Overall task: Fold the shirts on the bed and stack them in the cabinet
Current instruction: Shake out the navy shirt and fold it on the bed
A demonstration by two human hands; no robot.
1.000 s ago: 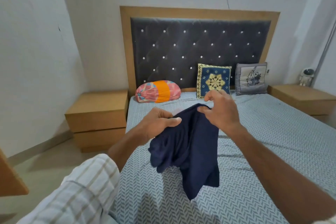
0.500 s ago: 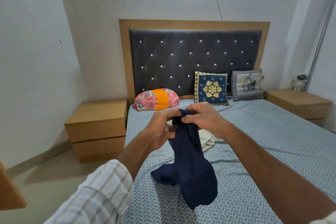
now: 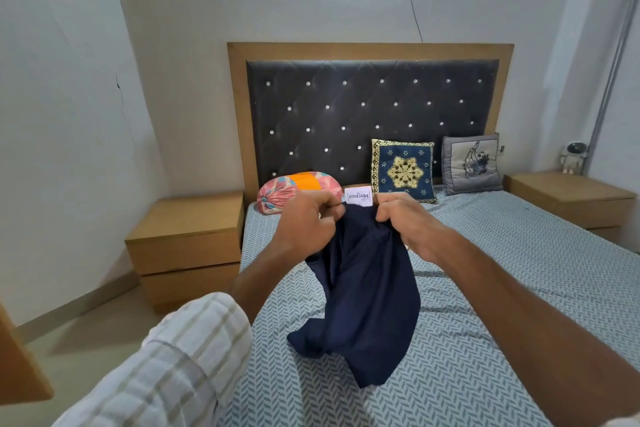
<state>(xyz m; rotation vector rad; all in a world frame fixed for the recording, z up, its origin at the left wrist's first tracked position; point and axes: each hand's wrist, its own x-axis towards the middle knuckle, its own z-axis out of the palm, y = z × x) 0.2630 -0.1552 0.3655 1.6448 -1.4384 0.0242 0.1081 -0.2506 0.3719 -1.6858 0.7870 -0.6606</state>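
1. Looking at the collar end first: the navy shirt [image 3: 363,291] is now held up by both hands, with the white brand label [image 3: 359,197] popped into view between them. Half a second back the two hands were bunched together on one knot of fabric and no label could be seen, so the neckline has basically been found and opened out

2. The left hand [image 3: 306,227] is curled round the fabric at the left of the label, fingers closed into a pinch on the cloth. The right hand [image 3: 408,224] is doing the same on the other side, fingers curled and gripping the top edge. A small gap has been opened between the hands where there was none before

3. The shirt hangs in the air over the bed [image 3: 519,270], still crumpled, its lower end dangling just above the patterned sheet. Whether it touches the sheet can't be told for sure

4. The pale garment seen on the bed a moment ago is now hidden behind the hands and shirt

5. For the task, this probably means orientation is sorted and the shirt is ready to be shaken out and laid flat. No fold has been made yet, and the cabinet isn't in view, so it's early days
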